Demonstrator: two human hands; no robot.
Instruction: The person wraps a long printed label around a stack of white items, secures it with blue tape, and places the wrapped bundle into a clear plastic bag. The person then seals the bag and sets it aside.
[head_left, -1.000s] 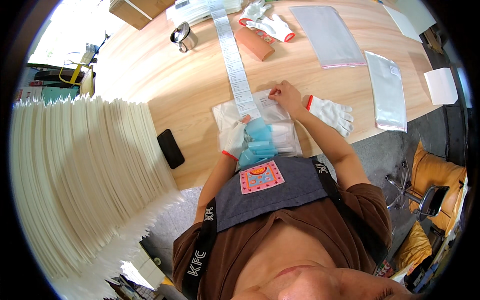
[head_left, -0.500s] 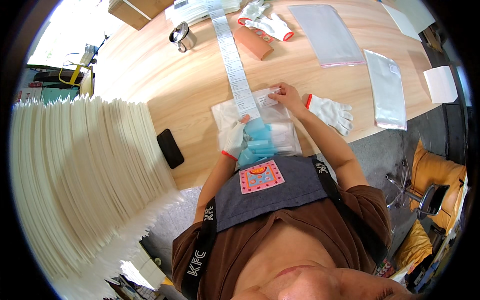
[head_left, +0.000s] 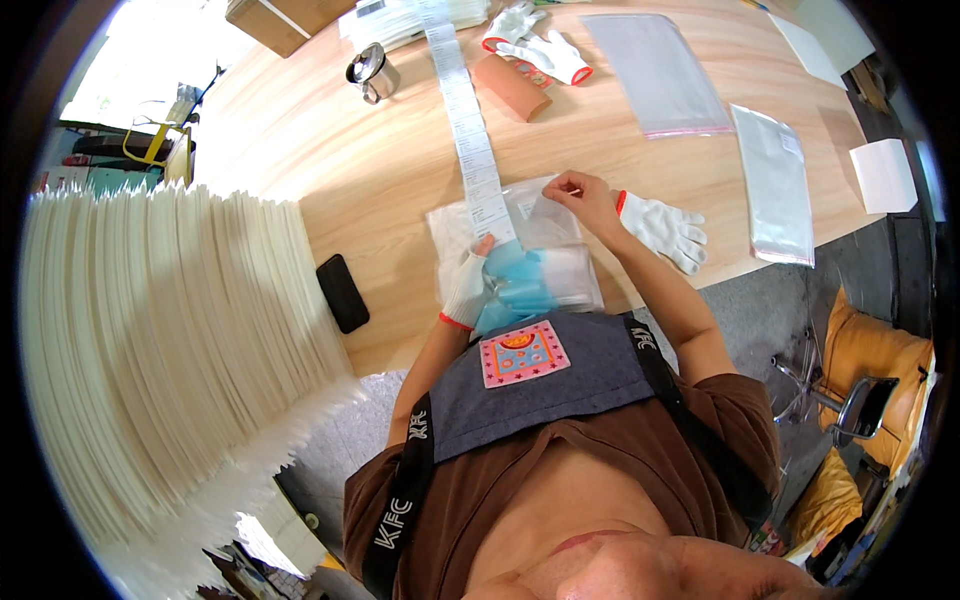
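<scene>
My left hand, in a white fingerless glove with a red cuff, presses on a clear plastic bag that holds blue and white cloth. The bag lies at the near edge of the wooden table. My bare right hand pinches the bag's far corner. A long strip of white labels runs from the far side of the table onto the bag, ending by my left fingers. A white glove lies right next to my right wrist.
A black phone lies left of the bag. Further back are a metal mug, a brown pouch, a pair of white gloves and flat clear bags. A tall stack of white sheets fills the left.
</scene>
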